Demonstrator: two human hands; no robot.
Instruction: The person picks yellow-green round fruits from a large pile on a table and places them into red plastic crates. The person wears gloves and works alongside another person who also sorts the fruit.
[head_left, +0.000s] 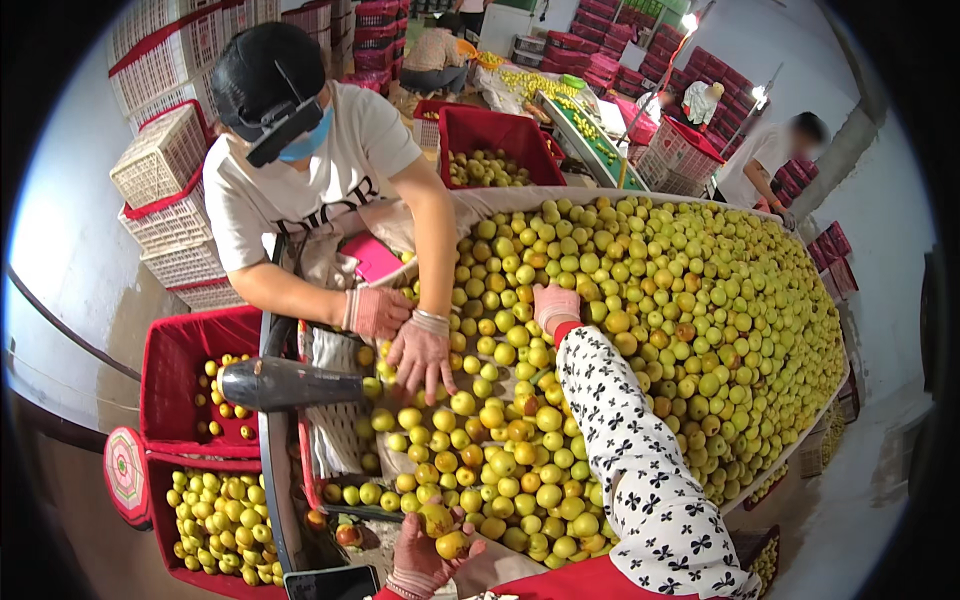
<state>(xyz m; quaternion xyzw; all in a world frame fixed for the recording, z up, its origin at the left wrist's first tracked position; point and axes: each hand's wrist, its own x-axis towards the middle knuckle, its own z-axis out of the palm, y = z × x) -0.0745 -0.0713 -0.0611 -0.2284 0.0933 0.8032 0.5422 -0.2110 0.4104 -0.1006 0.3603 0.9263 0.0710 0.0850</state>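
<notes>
In my left hand (418, 559), gloved in pink with bare fingers, two yellow-green, brown-flushed jujube fruits (452, 545) rest in the curled fingers near the front of the sorting table. My right arm stretches forward in a white sleeve with black clover prints. At its end, my right hand (557, 304), also gloved in pink, presses into the heap of green jujubes (750, 322). Its fingertips are hidden among the fruit, so a grip cannot be made out. Loose jujubes (517, 465) spread over the pale cloth between both hands.
Across the left corner a co-worker (330, 172) leans in, hands (420, 356) over the fruit. A dark tapered nozzle (292, 382) juts over a slotted white chute (334, 427). Red-lined crates (202, 322) hold jujubes at left. A phone (334, 583) lies at the front edge.
</notes>
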